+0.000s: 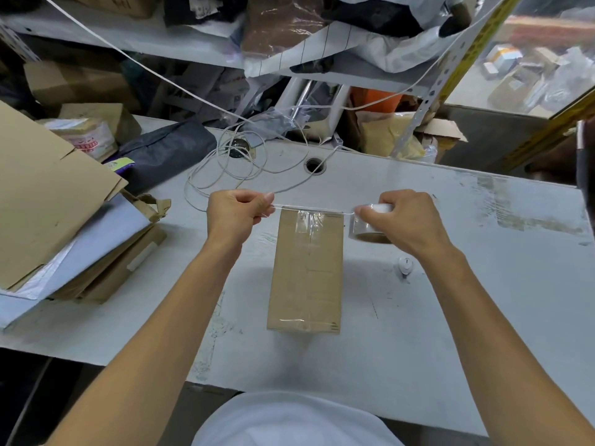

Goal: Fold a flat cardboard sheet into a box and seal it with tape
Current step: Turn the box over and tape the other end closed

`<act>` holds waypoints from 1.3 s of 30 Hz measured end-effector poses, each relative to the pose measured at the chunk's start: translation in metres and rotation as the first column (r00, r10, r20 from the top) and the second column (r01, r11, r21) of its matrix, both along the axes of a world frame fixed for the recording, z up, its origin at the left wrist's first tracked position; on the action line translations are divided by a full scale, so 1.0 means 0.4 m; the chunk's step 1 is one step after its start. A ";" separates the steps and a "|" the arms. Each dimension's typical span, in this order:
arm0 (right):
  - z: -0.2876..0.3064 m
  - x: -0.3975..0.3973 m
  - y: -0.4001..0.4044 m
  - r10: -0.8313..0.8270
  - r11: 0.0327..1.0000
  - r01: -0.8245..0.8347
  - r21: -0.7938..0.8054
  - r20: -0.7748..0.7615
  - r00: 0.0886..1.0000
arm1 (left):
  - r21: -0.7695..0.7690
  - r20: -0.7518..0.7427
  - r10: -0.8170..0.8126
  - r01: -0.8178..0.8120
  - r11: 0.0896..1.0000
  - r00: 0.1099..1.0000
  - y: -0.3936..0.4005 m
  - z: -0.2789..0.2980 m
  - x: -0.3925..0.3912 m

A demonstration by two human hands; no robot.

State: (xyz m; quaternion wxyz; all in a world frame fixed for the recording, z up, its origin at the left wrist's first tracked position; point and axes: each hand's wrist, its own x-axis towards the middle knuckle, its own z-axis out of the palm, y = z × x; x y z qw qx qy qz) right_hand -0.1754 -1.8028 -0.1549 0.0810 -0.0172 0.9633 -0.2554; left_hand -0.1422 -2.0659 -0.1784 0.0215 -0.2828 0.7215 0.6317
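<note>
Now stretching thin clear sticky tape (309, 210) above brown folded cardboard box (306, 268): left hand (236, 214) pinching its floppy end, right hand (407, 220) clamped on the stiff transparent tape roll (368, 225).

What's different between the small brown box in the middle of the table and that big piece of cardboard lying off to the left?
The small brown cardboard box is folded shut into a closed block, with clear tape on its seam; the large brown cardboard sheet looks opened out, with its flaps loose and no tape visible. The box lies on the bare grey table, between the person's arms; the sheet rests tilted on a stack of papers and flat cardboard. Both are plain brown cardboard.
</note>
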 end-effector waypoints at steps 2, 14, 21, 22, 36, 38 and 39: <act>-0.011 -0.009 -0.007 -0.022 0.998 0.023 0.063 -0.020 1.000 | 0.000 -0.002 0.000 0.000 1.000 1.000 -0.001 -0.006 -0.009; -0.064 -0.025 -0.015 -0.122 0.989 0.100 0.111 0.208 0.971 | 0.009 0.037 0.037 -0.037 0.999 0.999 0.025 -0.093 -0.020; -0.083 -0.016 -0.009 -0.116 0.993 0.109 0.041 0.255 0.960 | -0.054 0.143 0.150 -0.144 0.988 0.978 0.066 -0.115 0.007; -0.084 -0.016 -0.009 -0.113 0.994 0.108 0.032 0.257 0.960 | -0.122 0.079 0.146 -0.135 0.983 0.986 0.078 -0.096 0.014; -0.092 -0.010 -0.011 -0.078 0.991 0.106 -0.082 0.285 0.955 | -0.357 0.254 -0.230 0.312 0.880 0.940 0.126 -0.036 0.095; -0.098 -0.009 -0.008 -0.074 0.991 0.102 -0.088 0.278 0.958 | -0.330 0.318 -0.192 0.298 0.896 0.928 0.127 -0.043 0.104; -0.101 -0.009 -0.006 -0.073 0.990 0.102 -0.092 0.276 0.958 | -0.359 0.301 -0.167 0.274 0.892 0.939 0.128 -0.042 0.107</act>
